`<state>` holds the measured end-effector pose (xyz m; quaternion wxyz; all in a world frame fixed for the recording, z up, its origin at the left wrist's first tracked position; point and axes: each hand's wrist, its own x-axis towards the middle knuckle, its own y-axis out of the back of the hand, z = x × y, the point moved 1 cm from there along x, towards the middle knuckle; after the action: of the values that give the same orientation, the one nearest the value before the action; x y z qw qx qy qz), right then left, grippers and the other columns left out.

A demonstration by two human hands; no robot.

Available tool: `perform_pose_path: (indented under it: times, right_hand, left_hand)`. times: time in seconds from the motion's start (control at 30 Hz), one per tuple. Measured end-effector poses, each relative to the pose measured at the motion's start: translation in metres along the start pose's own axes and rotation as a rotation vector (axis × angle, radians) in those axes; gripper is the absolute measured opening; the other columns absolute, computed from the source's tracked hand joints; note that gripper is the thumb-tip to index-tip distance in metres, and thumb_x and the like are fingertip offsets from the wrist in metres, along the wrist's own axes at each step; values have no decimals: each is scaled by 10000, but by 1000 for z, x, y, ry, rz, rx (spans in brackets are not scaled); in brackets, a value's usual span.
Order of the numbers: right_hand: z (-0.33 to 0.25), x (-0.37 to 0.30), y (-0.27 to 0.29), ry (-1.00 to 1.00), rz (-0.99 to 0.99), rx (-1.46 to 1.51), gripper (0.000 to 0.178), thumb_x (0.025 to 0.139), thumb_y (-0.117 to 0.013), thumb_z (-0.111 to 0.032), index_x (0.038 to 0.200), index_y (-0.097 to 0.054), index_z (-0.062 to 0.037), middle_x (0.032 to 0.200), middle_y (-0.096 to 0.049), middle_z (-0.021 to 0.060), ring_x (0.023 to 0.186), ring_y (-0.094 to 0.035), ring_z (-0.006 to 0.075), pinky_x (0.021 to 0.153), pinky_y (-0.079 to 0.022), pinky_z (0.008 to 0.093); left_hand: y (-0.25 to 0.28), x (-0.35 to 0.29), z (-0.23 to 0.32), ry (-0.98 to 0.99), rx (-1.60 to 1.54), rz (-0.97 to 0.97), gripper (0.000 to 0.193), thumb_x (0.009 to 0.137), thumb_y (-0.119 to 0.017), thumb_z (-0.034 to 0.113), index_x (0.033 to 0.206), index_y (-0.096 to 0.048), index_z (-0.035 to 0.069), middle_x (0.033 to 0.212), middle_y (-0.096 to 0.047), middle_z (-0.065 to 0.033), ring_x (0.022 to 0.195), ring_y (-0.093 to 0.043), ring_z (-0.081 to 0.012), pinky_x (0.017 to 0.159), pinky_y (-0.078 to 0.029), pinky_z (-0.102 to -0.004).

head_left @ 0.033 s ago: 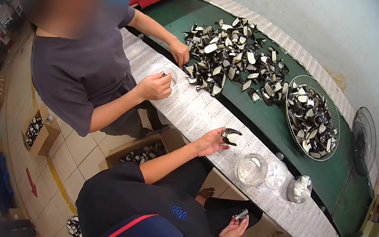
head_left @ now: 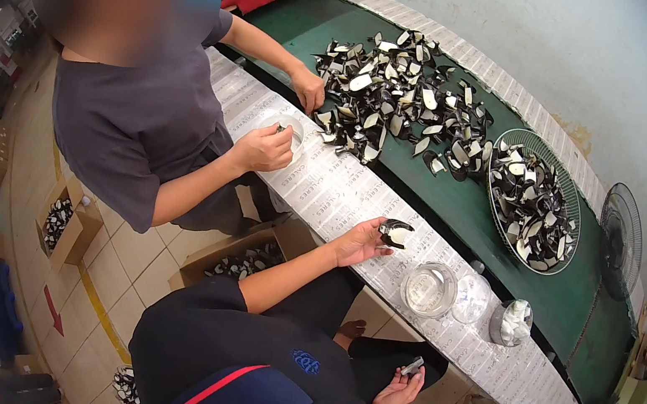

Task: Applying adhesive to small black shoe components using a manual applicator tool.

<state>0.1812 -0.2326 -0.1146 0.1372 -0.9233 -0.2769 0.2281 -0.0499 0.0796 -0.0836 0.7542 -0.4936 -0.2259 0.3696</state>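
Note:
My left hand (head_left: pixel 359 243) is closed on a black piece that looks like a shoe heel (head_left: pixel 395 233), curved, with a pale inner face. It is held just above the paper-covered ledge (head_left: pixel 333 195). Lower down, by my knee, my right hand (head_left: pixel 399 387) grips a small grey object (head_left: pixel 412 366), perhaps a blade or scraper; its kind is unclear. Right of the heel stands a clear round tub (head_left: pixel 428 290). Beyond the ledge, a large heap of similar black-and-white heels (head_left: pixel 399 96) lies on the green belt (head_left: pixel 283 26).
An oval wire basket (head_left: pixel 494 195) full of heels rests on the belt, near a fan (head_left: pixel 620 241). A cup with white wadding (head_left: pixel 512 322) stands on the ledge. At left, a co-worker (head_left: pixel 133 121) handles heels. Cardboard boxes (head_left: pixel 293 235) of heels sit on the floor.

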Motion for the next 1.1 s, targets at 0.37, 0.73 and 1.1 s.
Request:
perform_pose_path:
  times: [0.37, 0.73, 1.1]
  right_hand:
    - [0, -6, 9, 101, -56, -16, 347, 978, -512, -195, 1267, -510, -4, 1088, -609, 123, 859, -612, 209, 765, -526, 325]
    - [-26, -84, 7, 238, 16, 119, 408, 1017, -450, -279, 1338, -444, -27, 1224, -561, 145, 946, -581, 199, 879, -484, 321]
    - [-29, -102, 31, 209, 97, -9, 379, 975, -540, -275, 1276, -559, -46, 1227, -603, 42, 1038, -574, 140, 804, -418, 256]
  left_hand:
    - [-6, -2, 5, -44, 30, -18, 392, 907, -653, 274, 1220, -483, 110, 1155, -603, -25, 1072, -577, -150, 897, -479, -356]
    - [-3, -1, 6, -50, 49, -59, 301, 944, -612, 275, 1181, -508, 120, 1112, -605, -3, 1025, -582, -138, 878, -465, -341]
    - [19, 6, -6, -3, 67, -94, 454, 922, -627, 312, 1313, -457, 157, 1209, -580, -22, 1080, -573, -172, 898, -496, -378]
